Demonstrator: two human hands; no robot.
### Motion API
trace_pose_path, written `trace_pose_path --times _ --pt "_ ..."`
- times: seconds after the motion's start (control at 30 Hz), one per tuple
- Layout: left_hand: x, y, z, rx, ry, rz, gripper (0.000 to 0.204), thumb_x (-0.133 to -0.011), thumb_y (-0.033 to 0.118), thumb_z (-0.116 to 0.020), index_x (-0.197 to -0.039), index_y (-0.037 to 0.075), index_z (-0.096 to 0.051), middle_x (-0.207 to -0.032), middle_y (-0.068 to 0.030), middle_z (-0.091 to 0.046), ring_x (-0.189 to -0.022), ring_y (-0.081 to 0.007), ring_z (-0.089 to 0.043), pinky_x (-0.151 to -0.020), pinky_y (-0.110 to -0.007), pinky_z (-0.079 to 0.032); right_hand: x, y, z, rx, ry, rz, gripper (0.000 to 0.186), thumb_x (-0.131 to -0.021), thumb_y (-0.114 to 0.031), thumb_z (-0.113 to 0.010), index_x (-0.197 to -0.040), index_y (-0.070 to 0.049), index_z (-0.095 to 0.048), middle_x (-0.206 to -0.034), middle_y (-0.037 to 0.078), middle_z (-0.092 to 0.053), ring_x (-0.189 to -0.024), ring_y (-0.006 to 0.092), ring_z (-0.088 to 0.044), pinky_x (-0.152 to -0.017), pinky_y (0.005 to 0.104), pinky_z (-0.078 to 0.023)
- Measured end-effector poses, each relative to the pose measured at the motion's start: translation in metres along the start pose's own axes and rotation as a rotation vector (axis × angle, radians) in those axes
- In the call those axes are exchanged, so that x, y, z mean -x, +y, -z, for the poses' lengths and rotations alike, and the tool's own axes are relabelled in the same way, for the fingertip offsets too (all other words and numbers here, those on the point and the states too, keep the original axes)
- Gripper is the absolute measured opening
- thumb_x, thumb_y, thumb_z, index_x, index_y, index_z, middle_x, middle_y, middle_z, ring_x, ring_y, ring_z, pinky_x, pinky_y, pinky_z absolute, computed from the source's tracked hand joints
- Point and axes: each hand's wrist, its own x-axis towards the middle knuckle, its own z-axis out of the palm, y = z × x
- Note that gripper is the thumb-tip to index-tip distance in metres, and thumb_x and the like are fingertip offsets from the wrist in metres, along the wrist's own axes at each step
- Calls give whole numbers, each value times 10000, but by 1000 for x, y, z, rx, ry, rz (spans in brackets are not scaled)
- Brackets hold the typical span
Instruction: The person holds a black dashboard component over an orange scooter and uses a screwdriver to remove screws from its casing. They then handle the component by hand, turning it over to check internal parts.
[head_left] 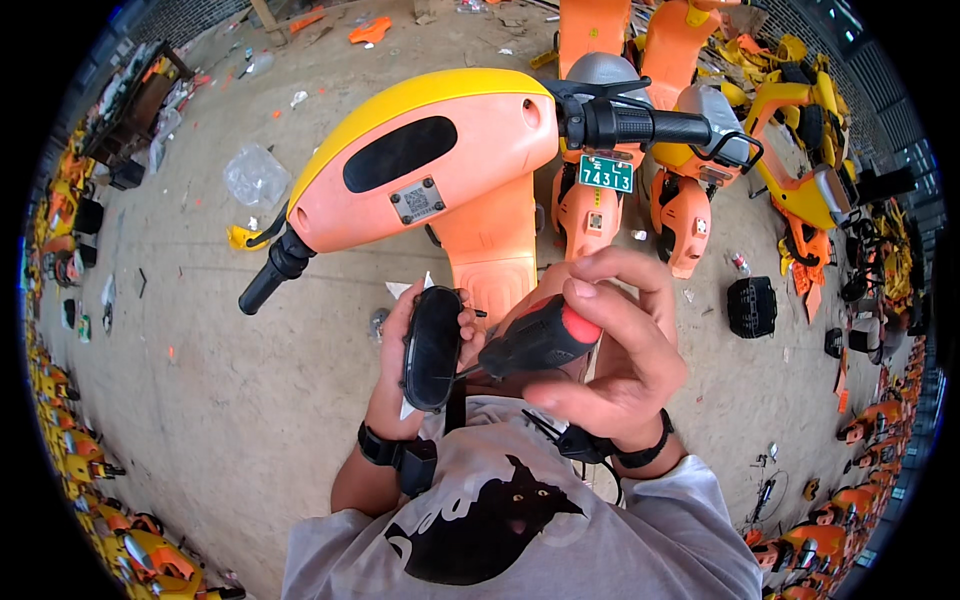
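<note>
Just this side of the scooter (480,215), the left grip (393,345) wraps a black oval panel (432,350); the right grip (632,355) curls loosely round a screwdriver (545,335) aimed at its edge; best brace the panel, align squarely

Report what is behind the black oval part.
The left hand holds the part from behind, fingers showing past its right edge. White corners stick out at upper left and below. The part hides the palm and whatever joins those corners.
</note>
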Motion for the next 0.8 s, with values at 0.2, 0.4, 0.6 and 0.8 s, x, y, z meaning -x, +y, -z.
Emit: trace_pose_path --times 0.2,0.4,0.6,0.8 --pt "-1 2 4 -73 -63 0 514 -951 475 -470 -1041 -22 -562 -798 -101 -571 -759 -240 -569 -626 -325 -545 12 -4 -13 -273 190 -232 579 -679 -66 -827 -1178 118 -599 -988 194 -658 -555 65 -463 -660 261 -442" --pt "-1 4 3 -51 2 -5 507 -941 467 -503 -1023 -29 -572 -806 -118 -557 -739 -247 -565 -679 -332 -557 1 3 -8 -89 75 -38 445 -746 30 -686 -1174 114 -600 -1200 278 -603 -547 78 -527 -617 190 -435" --pt "1 4 -1 -50 37 -29 525 -959 486 -448 -1027 -19 -573 -784 -99 -553 -686 -221 -541 -503 -299 -451 3 -4 -6 -173 46 -163 470 -751 3 -691 -1201 97 -595 -1235 268 -591 -637 108 -542 -550 190 -412" --pt "5 3 -3 -142 63 -69 524 -957 489 -459 -1037 -17 -569 -787 -109 -567 -681 -227 -556 -545 -304 -501 6 -3 -10 -15 56 -142 506 -748 -79 -732 -1220 62 -613 -1160 211 -625 -905 206 -541 -722 283 -430"
